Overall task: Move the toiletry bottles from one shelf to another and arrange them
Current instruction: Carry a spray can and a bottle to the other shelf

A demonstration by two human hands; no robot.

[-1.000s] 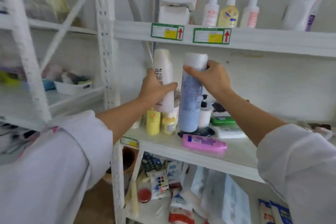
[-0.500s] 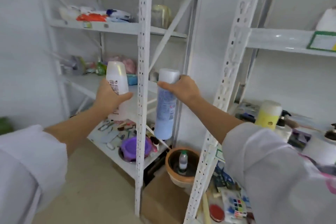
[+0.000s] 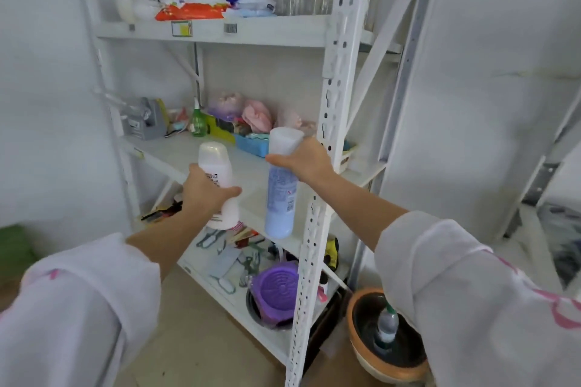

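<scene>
Currently each hand holds one bottle: left hand the white bottle, right hand the blue bottle. Risk: the blue bottle strikes the upright post at 3 o'clock.

1. The view has swung away from the first rack, with its arrow labels and pump bottles, which is now out of sight; the white shelf unit now fills the picture.
2. The left hand has carried the white bottle from that rack's middle shelf to just in front of the shelf unit's middle shelf.
3. The right hand has likewise brought the tall blue bottle there; it now hangs beside the unit's front post, over the middle shelf's front edge.
4. Compared with 0.5 s ago, both bottles sit nearer the middle shelf, and the post no longer stands between them.
</scene>
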